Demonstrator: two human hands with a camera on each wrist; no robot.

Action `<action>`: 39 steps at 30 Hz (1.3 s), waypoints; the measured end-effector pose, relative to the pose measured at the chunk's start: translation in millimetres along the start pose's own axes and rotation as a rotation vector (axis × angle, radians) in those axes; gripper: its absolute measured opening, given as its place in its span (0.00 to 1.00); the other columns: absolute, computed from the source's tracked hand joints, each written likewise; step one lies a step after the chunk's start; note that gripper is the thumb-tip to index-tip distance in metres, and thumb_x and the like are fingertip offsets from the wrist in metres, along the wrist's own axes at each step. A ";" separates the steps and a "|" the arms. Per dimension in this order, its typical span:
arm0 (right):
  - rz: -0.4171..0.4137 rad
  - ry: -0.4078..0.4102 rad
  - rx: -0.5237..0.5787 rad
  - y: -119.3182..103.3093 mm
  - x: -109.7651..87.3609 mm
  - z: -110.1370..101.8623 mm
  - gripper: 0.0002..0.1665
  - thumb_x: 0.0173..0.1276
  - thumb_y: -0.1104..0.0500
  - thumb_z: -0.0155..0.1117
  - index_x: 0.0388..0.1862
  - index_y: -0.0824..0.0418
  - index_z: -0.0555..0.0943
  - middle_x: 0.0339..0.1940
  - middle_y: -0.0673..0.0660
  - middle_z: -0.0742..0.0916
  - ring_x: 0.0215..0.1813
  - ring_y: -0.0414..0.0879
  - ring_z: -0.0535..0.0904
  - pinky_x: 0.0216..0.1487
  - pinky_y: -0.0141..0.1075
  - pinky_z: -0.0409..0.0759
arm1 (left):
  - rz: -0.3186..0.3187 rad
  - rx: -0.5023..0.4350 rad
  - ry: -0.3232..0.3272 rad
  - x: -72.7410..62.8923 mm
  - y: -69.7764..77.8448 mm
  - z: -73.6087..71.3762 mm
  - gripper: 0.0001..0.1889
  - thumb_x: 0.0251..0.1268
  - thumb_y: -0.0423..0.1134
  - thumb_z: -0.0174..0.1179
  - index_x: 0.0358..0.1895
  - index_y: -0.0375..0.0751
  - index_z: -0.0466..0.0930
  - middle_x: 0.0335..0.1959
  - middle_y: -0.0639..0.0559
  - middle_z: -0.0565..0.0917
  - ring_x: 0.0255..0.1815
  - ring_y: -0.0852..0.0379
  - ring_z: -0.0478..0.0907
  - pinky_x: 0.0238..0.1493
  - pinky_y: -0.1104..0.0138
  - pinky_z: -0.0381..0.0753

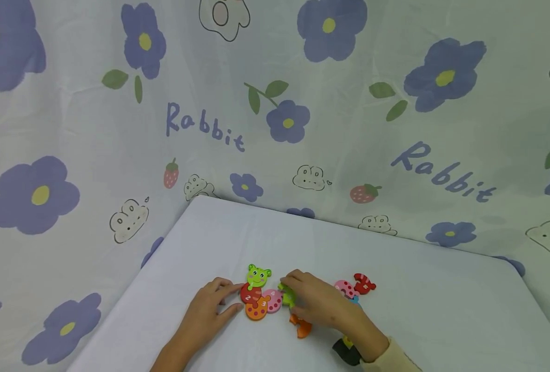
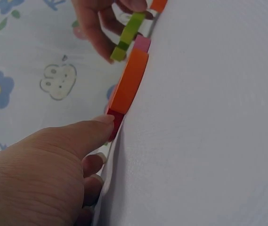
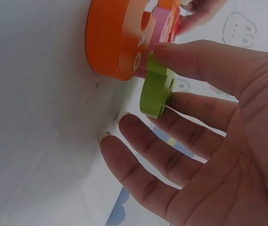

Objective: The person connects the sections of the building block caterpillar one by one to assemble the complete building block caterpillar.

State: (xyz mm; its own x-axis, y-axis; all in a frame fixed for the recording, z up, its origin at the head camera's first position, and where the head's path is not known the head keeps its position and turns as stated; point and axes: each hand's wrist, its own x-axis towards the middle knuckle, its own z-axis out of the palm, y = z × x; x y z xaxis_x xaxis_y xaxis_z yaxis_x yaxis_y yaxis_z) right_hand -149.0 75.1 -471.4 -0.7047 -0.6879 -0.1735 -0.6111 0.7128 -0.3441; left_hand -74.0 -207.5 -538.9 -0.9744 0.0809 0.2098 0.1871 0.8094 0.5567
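A chain of wooden caterpillar puzzle pieces lies on the white table: a green smiling head, a red piece marked 2, an orange piece marked 3 and a pink piece marked 4. My left hand is at the chain's left side, its thumb touching the edge of the red piece in the left wrist view. Between thumb and fingers, my right hand pinches a green puzzle piece, tilted beside the pink one. Part of the green piece is hidden by the hand.
Nearer the person lies a loose orange piece. To the right are a pink piece, a red piece and a partly covered blue one. A dark piece sits under the right forearm. A patterned curtain stands behind the table.
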 end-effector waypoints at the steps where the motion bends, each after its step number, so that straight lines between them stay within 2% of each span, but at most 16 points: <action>1: 0.000 -0.001 -0.006 0.0 0.4 0.5 0.37 0.67 0.51 0.78 0.73 0.53 0.77 0.68 0.51 0.80 0.66 0.47 0.78 0.63 0.42 0.80 | 0.000 -0.002 0.001 0.0 -0.1 0.0 0.24 0.61 0.45 0.78 0.61 0.56 0.87 0.47 0.66 0.77 0.37 0.69 0.69 0.41 0.68 0.75; 26: -0.010 -0.045 -0.056 -3.4 6.6 -3.2 0.36 0.65 0.50 0.79 0.71 0.48 0.80 0.67 0.49 0.80 0.64 0.46 0.77 0.60 0.42 0.82 | 0.020 0.001 0.002 1.0 -0.7 -0.7 0.23 0.61 0.44 0.78 0.61 0.54 0.87 0.47 0.66 0.77 0.37 0.70 0.70 0.41 0.68 0.76; 39: 0.005 -0.044 -0.023 0.1 5.7 -1.2 0.35 0.67 0.50 0.78 0.72 0.48 0.79 0.69 0.49 0.80 0.64 0.45 0.77 0.61 0.42 0.81 | 0.009 0.000 0.001 1.7 -0.1 -0.2 0.23 0.61 0.45 0.78 0.61 0.54 0.88 0.47 0.66 0.77 0.36 0.70 0.69 0.41 0.68 0.75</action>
State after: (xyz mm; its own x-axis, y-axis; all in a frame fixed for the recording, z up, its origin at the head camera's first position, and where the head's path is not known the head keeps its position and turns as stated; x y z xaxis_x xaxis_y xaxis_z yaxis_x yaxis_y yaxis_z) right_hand -153.6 71.4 -471.4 -0.6918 -0.6892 -0.2157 -0.6161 0.7191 -0.3215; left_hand -75.7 -207.5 -538.5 -0.9726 0.0871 0.2157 0.1955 0.8086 0.5550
